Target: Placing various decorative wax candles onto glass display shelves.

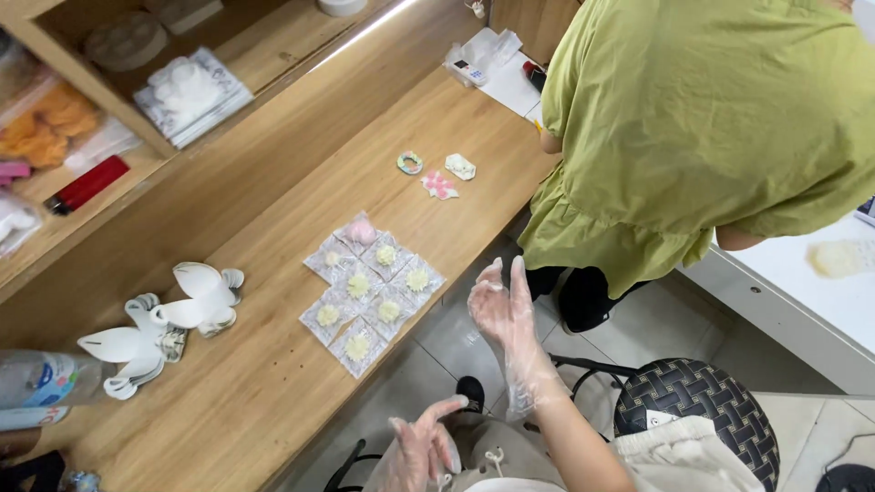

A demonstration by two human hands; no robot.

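Both my hands wear thin clear plastic gloves. My right hand (503, 305) is raised off the edge of the wooden counter (273, 383), fingers apart and empty. My left hand (424, 446) hangs lower over my lap, open and empty too. Nearest my right hand lie several small paper squares (369, 290), each carrying a little piped flower, mostly pale yellow, one pink (361, 230). Further along the counter sit three small decorated pieces: a ring-shaped one (410, 163), a white one (460, 167) and a pink one (439, 186).
A person in a green top (693, 128) stands at the counter's far end. White petal-shaped moulds (164, 328) and a plastic bottle (41, 378) sit at the left. Shelves behind hold packets and a red object (87, 185). A woven stool (697, 405) stands at the right.
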